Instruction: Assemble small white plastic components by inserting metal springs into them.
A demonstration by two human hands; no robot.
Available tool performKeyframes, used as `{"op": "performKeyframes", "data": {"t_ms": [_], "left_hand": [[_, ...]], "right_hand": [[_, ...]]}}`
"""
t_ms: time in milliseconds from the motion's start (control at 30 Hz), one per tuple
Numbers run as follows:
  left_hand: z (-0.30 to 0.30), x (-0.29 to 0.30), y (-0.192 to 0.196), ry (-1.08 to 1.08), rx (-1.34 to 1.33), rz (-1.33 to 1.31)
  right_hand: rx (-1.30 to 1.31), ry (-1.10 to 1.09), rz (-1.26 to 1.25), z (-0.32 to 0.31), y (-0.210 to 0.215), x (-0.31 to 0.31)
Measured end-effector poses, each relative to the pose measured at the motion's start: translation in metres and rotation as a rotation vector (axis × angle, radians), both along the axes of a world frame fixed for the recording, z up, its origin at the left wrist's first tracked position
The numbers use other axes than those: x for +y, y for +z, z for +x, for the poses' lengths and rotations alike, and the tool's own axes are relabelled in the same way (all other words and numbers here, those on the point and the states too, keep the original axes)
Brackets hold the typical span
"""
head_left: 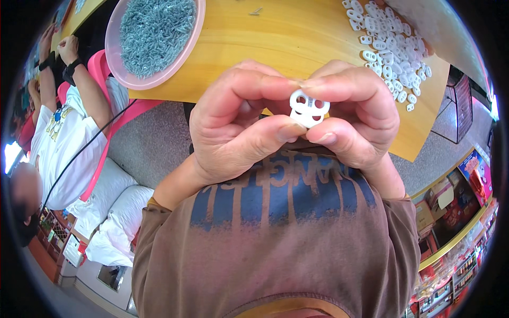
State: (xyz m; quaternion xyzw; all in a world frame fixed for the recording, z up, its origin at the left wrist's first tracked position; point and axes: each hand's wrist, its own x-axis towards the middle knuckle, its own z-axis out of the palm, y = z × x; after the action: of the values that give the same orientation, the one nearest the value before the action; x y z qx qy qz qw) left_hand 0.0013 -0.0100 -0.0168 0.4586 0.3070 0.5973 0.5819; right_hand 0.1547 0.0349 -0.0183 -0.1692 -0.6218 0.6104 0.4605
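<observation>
A small white plastic piece (309, 109) with oval holes is pinched between my two hands, above the near edge of the table. It looks like two holed plates lying one over the other; how they join is too small to tell. My left hand (230, 119) grips its left side with the thumb and index finger. From the right, my right hand (360, 114) holds it the same way, and the fingertips of both hands nearly meet at the piece. The other fingers of both hands are curled behind.
A pink bowl (200, 33) full of small translucent blue-grey pieces (156, 34) stands on the yellow wooden table (265, 37). Many loose white holed pieces (392, 50) lie at the right. To the left a co-worker (66, 138) sits by a pink chair (101, 69), above white sacks (114, 196).
</observation>
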Motion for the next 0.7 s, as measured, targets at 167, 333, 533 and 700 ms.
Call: {"op": "performKeyframes", "data": {"t_ms": [167,333,533,700], "left_hand": [[-0.0019,-0.0014,0.0000,-0.012,0.031,-0.001],[0.0031,-0.0042,0.0028,0.034,-0.042,-0.039],[-0.0001,-0.0032,-0.0013,0.021,-0.004,0.019],[-0.0048,-0.0038,-0.0026,0.028,0.058,0.042]], "right_hand": [[0.017,-0.004,-0.087,-0.0017,0.0034,-0.0043],[0.056,0.012,-0.098,-0.0032,0.0000,-0.0044],[0.084,0.022,-0.118,-0.0055,-0.0003,-0.0054],[0.068,0.010,-0.046,-0.0066,-0.0032,-0.0053]]}}
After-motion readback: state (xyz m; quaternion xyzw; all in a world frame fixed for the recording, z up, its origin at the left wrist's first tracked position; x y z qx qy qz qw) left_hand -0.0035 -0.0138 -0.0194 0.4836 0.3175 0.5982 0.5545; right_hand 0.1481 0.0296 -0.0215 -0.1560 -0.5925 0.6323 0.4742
